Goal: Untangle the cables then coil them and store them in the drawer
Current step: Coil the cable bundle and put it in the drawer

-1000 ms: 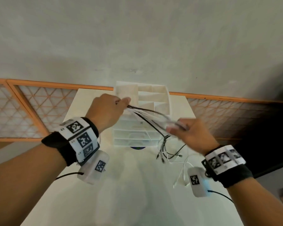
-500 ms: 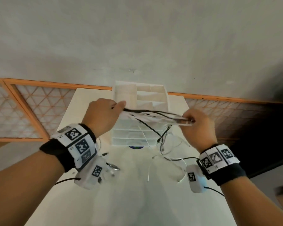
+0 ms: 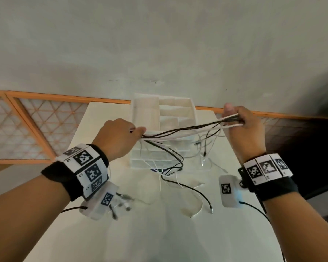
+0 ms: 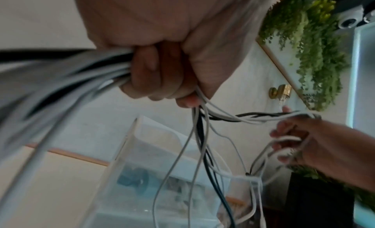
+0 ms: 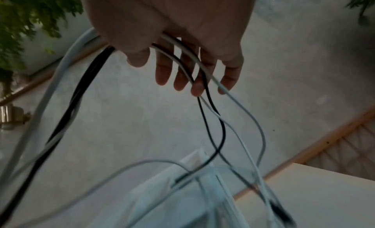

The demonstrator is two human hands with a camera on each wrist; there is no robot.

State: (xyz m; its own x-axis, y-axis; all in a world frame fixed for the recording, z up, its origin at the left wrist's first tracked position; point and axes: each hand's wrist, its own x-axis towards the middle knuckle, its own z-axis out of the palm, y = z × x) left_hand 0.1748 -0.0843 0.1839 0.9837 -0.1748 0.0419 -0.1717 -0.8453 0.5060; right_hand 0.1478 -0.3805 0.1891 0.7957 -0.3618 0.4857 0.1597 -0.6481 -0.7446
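A tangle of black and white cables (image 3: 187, 128) is stretched in the air between my two hands, above a white drawer unit (image 3: 163, 114). My left hand (image 3: 138, 131) grips one end of the bundle in a fist (image 4: 162, 71). Up and to the right, my right hand (image 3: 233, 118) holds the other end, the strands (image 5: 202, 80) running across its fingers (image 5: 182, 66). Loose ends (image 3: 178, 165) hang in front of the drawers and trail onto the white table (image 3: 140, 239), with plugs (image 3: 210, 207) lying there.
The drawer unit stands at the table's far edge, against an orange lattice railing (image 3: 36, 129) and a grey wall. Something blue (image 4: 134, 180) shows inside a translucent drawer. Green plants (image 4: 304, 46) hang to the side.
My right hand has moved up and to the right, away from the left hand. The bundle between them is now pulled longer and straighter, and the loose ends have swung.
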